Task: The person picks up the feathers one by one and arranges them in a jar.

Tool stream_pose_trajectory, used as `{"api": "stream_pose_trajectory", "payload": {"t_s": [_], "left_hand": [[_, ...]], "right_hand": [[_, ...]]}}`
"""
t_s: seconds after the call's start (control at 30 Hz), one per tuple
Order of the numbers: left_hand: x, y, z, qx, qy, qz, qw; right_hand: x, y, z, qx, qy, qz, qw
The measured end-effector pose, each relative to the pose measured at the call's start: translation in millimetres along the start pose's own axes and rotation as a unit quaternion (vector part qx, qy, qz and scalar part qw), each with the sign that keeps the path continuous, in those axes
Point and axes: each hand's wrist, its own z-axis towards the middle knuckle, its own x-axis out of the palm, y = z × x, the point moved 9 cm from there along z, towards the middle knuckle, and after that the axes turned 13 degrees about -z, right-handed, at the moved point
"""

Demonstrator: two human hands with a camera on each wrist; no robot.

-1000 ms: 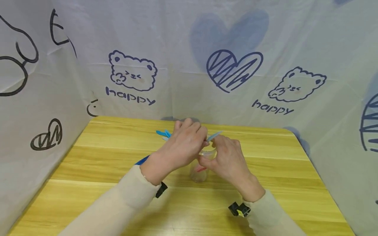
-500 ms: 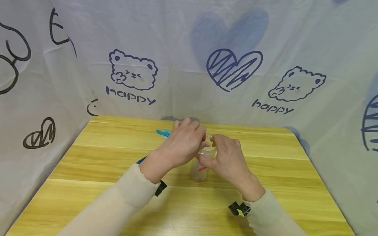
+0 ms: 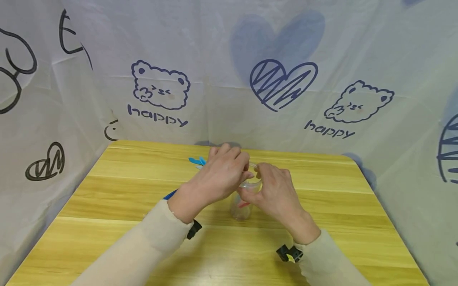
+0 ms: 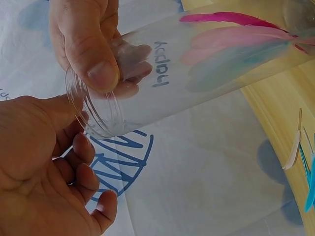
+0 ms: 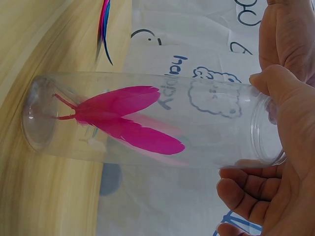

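A clear plastic bottle (image 3: 240, 211) with a threaded mouth stands upright on the table. Inside it are feathers: a magenta feather (image 5: 152, 140), a pink feather (image 4: 231, 42) and a grey-teal feather (image 4: 236, 69), quills toward the base. Thumb and fingers of my right hand (image 3: 278, 194) grip the bottle's neck. At the mouth's left side hovers my left hand (image 3: 223, 174), its fingers loosely curled and its thumb by the rim (image 4: 96, 110). No feather shows in its fingers.
Light blue feathers (image 3: 196, 161) lie on the wooden table (image 3: 322, 214), beyond my left hand. A dark blue feather (image 3: 170, 194) pokes out beside the left wrist. Patterned cloth (image 3: 229, 99) hangs behind and along the sides.
A second ago a pale blue feather stuck up over the bottle's mouth by my left fingers; it no longer shows there. Both hands have stayed almost in place.
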Motion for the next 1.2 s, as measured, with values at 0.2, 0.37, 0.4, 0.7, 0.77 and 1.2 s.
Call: {"api": "stream_pose_trajectory", "payload": {"t_s": [0.2, 0.37, 0.4, 0.7, 0.77, 1.2], "left_hand": [[-0.6, 4.6, 0.4, -0.015, 0.000, -0.012, 0.9998], [-0.8, 12.4, -1.9, -0.023, -0.008, -0.037, 0.9990], [-1.3, 15.3, -2.9, -0.029, -0.009, -0.045, 0.9985], [-11.8, 58.5, -26.6, -0.101, -0.008, -0.062, 0.9929], [-12.8, 69.5, -35.2, -0.118, -0.006, -0.062, 0.9911], [2.7, 142.1, -104.5, -0.201, 0.066, -0.014, 0.9773]], "right_hand": [[-0.7, 0, 1, 0.001, 0.007, 0.000, 1.000], [3.8, -4, 1, 0.027, 0.032, 0.008, 0.999], [4.5, -5, 0, 0.032, 0.037, 0.011, 0.999], [4.7, -4, 1, 0.035, 0.045, 0.015, 0.998], [5.9, -5, 1, 0.041, 0.050, 0.016, 0.998], [7.5, -7, -1, 0.051, 0.060, 0.029, 0.996]]}}
